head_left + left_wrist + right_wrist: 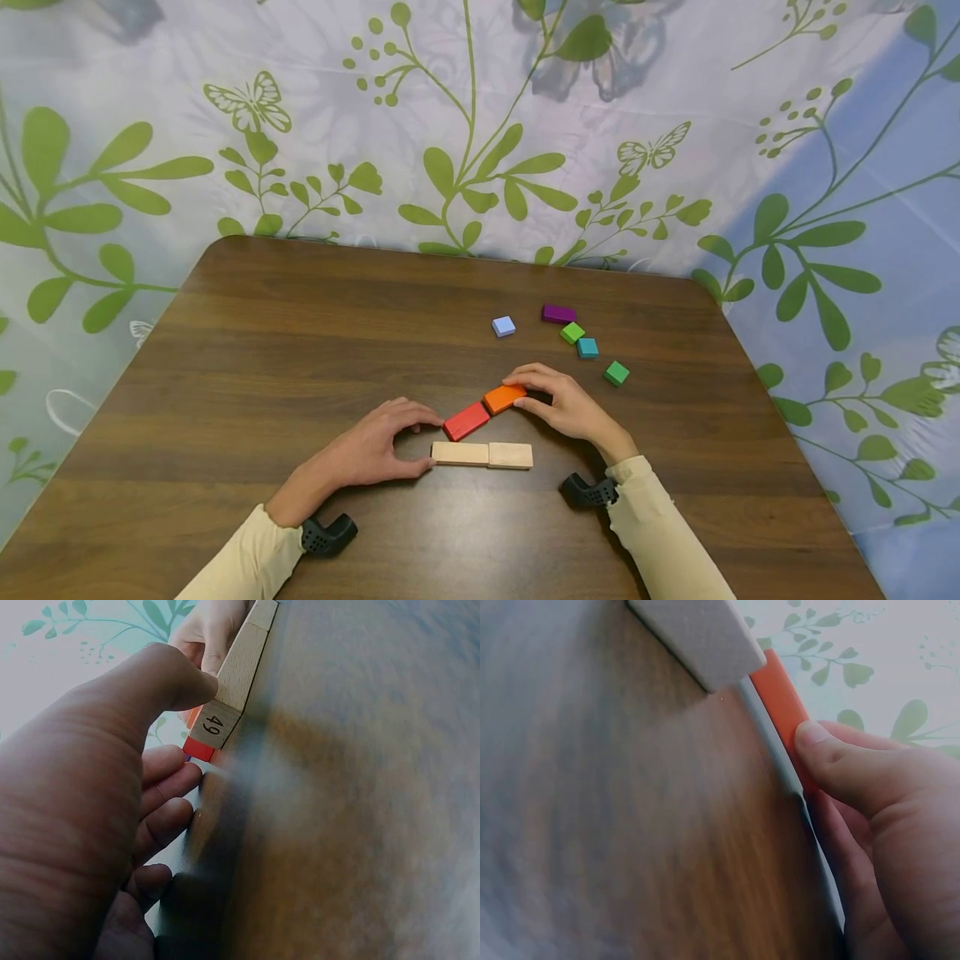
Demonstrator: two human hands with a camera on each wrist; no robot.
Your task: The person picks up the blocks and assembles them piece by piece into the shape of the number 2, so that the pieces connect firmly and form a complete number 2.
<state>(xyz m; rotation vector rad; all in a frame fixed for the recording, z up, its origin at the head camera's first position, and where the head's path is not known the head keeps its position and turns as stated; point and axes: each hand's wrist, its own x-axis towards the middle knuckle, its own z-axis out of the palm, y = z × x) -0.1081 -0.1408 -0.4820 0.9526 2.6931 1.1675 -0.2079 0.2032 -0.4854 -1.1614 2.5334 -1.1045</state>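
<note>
The orange block (505,399) is pinched between thumb and fingers by the right hand (564,406), its long axis slanted away rightward. It is oblong, flat and plainly coloured, placed at the far end of the red block (467,422) (similarly slanted). The left hand (378,443) is held loosely spread, its thumb beside a pale wooden block (460,453).
</note>
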